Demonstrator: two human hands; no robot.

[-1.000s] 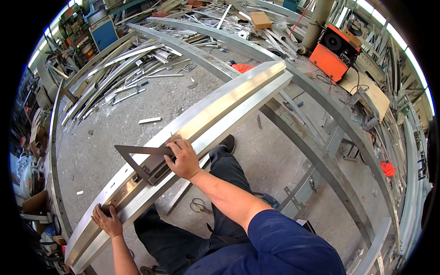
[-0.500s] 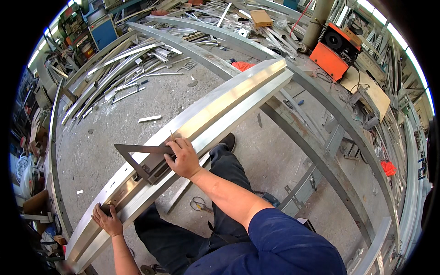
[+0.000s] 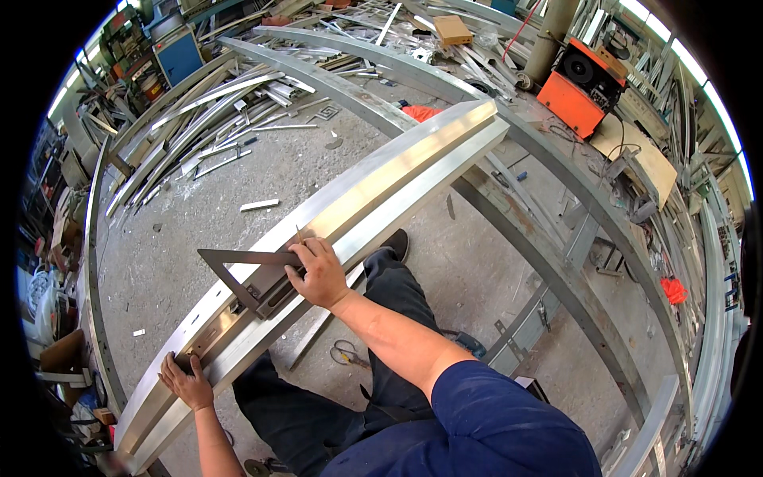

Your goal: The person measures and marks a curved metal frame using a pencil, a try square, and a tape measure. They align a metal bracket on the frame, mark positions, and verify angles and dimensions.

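Note:
A long silvery aluminium profile (image 3: pixel 405 195) with a channel along it lies diagonally before me. Across it rests a dark metal triangle square (image 3: pixel 253 257), one corner jutting past the profile's far edge. My right hand (image 3: pixel 322 274) is closed at the square's right end, thumb and fingers pressed together. A thin pointed tool, like a pencil or scriber (image 3: pixel 299 232), sticks up from those fingers. Farther down the profile, at the lower left, my left hand (image 3: pixel 189 385) curls around a small dark piece (image 3: pixel 184 363) at the channel. Its exact kind is hard to make out.
Curved-looking steel beams (image 3: pixel 556 274) run beneath the profile and to the right. Scissors (image 3: pixel 345 352) lie on the floor by my legs. Metal offcuts (image 3: pixel 214 135) are heaped at the far left. An orange machine (image 3: pixel 574 99) stands at the far right.

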